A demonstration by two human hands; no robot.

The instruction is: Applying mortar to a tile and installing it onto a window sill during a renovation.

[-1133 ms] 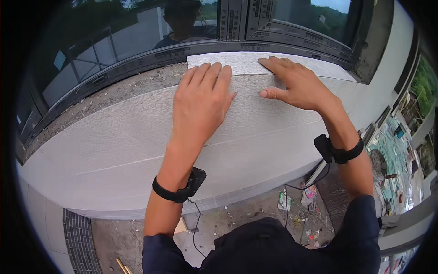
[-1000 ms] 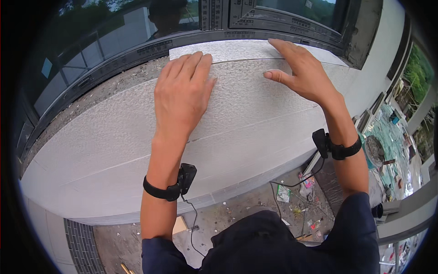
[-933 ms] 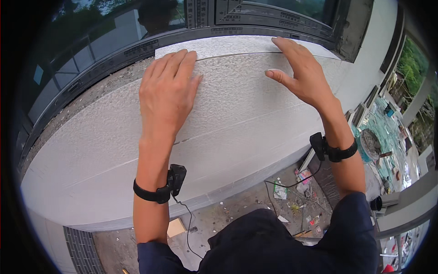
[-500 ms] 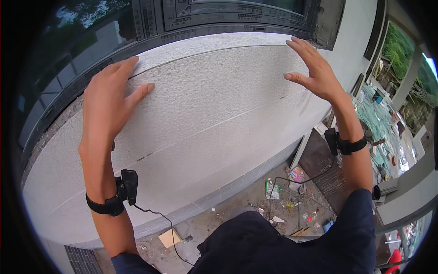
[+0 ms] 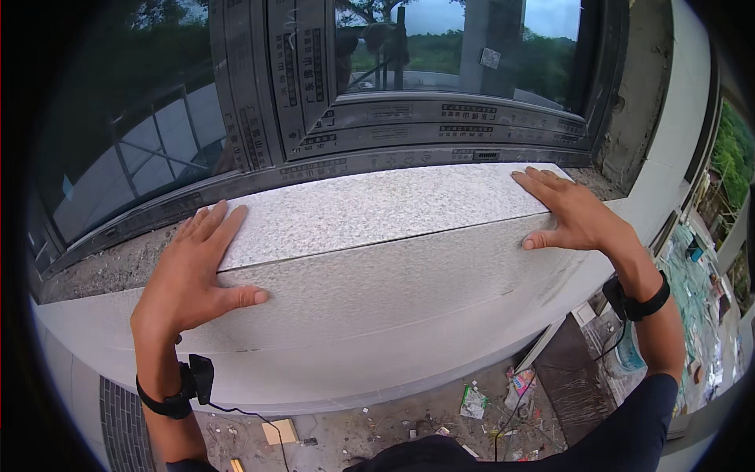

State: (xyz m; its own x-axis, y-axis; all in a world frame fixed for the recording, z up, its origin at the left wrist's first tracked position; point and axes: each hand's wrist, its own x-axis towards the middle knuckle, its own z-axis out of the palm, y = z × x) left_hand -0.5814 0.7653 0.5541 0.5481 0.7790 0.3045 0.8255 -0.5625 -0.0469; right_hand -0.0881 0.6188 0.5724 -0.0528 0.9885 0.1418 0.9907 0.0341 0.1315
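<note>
A pale speckled stone slab (image 5: 385, 206) lies along the window sill, its long front edge lined up with the light textured wall face (image 5: 377, 287) below. At its left end is my left hand (image 5: 193, 267), fingers stretched along the end and thumb out against the wall face. My right hand (image 5: 578, 212) rests at the slab's right end, fingertips on its top and thumb pointing down in front. Both hands are open, with their fingers apart. A thin dark seam runs between slab and wall face.
Behind the slab rises a dark window frame (image 5: 409, 118). Bare rough sill (image 5: 110, 256) shows left of the slab. Black straps with small devices (image 5: 185, 389) sit on my wrists, with trailing cables. Debris and a dark board (image 5: 578, 377) lie on the ground below.
My view has tilted up, showing more of the window and the slab's top. Both hands remain at the slab's ends; the right fingers now lie further over its top.
</note>
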